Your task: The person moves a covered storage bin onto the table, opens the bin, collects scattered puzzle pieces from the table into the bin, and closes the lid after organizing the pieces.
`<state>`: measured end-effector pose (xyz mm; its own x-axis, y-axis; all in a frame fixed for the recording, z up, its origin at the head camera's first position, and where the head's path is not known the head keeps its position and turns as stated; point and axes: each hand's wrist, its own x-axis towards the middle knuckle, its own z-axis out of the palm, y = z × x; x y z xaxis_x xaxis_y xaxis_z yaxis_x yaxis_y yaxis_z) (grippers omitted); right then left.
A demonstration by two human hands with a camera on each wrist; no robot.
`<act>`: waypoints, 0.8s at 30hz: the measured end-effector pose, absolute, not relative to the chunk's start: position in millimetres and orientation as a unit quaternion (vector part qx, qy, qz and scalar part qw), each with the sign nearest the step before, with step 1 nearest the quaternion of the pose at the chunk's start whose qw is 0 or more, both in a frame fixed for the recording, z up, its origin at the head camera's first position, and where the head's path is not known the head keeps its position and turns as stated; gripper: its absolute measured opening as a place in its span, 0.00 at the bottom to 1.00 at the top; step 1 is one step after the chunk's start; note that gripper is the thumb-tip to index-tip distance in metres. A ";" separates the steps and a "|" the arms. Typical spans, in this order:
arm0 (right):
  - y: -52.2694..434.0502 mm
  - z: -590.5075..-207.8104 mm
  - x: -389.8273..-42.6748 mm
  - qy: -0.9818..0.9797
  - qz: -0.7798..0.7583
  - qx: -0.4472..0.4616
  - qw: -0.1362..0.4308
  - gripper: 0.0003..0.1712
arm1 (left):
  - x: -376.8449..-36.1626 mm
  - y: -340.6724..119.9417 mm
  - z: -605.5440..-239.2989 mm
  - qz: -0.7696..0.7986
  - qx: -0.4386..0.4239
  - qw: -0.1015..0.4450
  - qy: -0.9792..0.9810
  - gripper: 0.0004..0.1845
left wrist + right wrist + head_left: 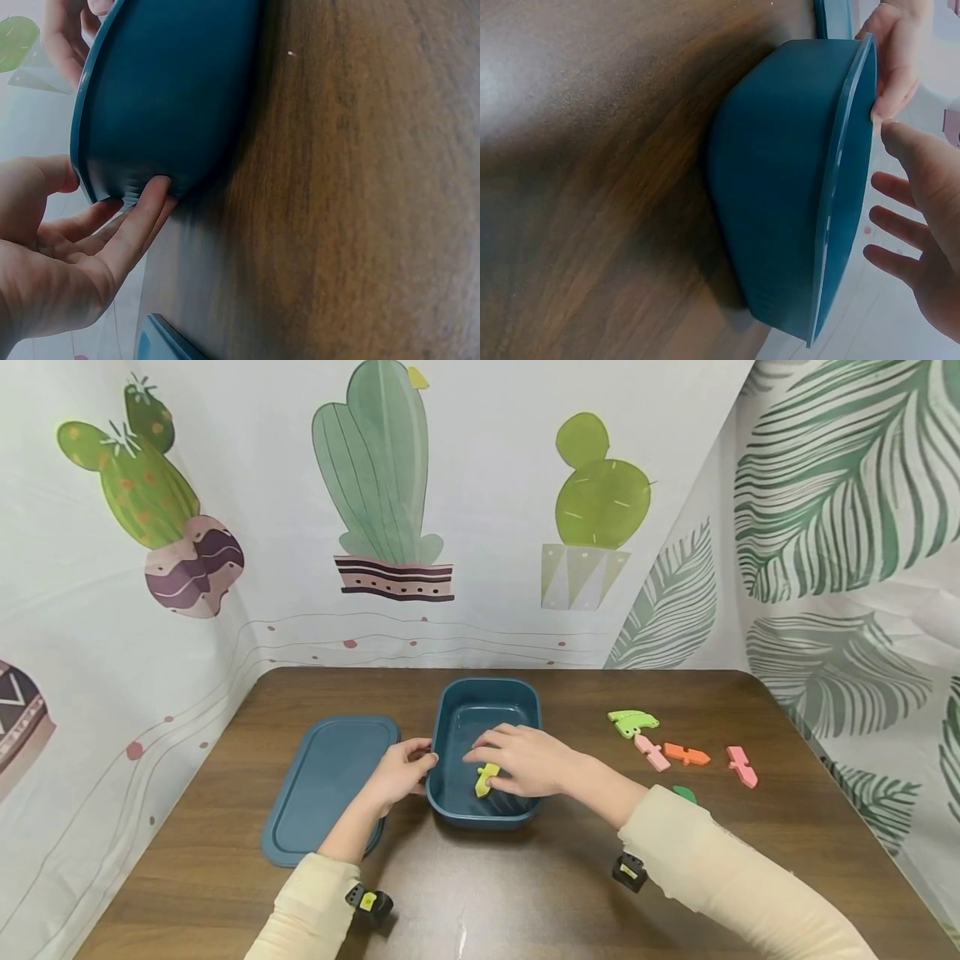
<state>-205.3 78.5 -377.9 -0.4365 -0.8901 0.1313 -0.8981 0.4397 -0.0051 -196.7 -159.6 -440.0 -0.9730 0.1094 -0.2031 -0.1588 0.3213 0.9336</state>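
Observation:
A deep dark-blue plastic box stands uncovered on the table. My left hand holds its left side, with the thumb at the rim and the fingers against the outer wall, as the left wrist view shows. Inside the box lies a small yellow toy piece. Over the box's opening hovers my right hand, its thumb and fingers spread apart. The right wrist view shows nothing between those fingers; the yellow piece is hidden there by the box wall.
A flat blue lid lies left of the box. To the right are a light-green crocodile-like piece, an orange piece, two pink pieces and a dark-green piece partly behind the right sleeve. A printed cloth hangs behind the table.

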 end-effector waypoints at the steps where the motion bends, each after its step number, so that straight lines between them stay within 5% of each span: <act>1: 79.5 -377.7 -204.9 -0.848 0.040 0.525 0.054 0.23 | -196.6 -159.5 -440.0 0.583 -0.016 0.115 0.804 0.24; 24: 115.0 -369.3 -196.6 -0.861 0.065 0.500 0.060 0.22 | -180.1 -153.6 -407.5 0.590 -0.006 0.129 0.797 0.24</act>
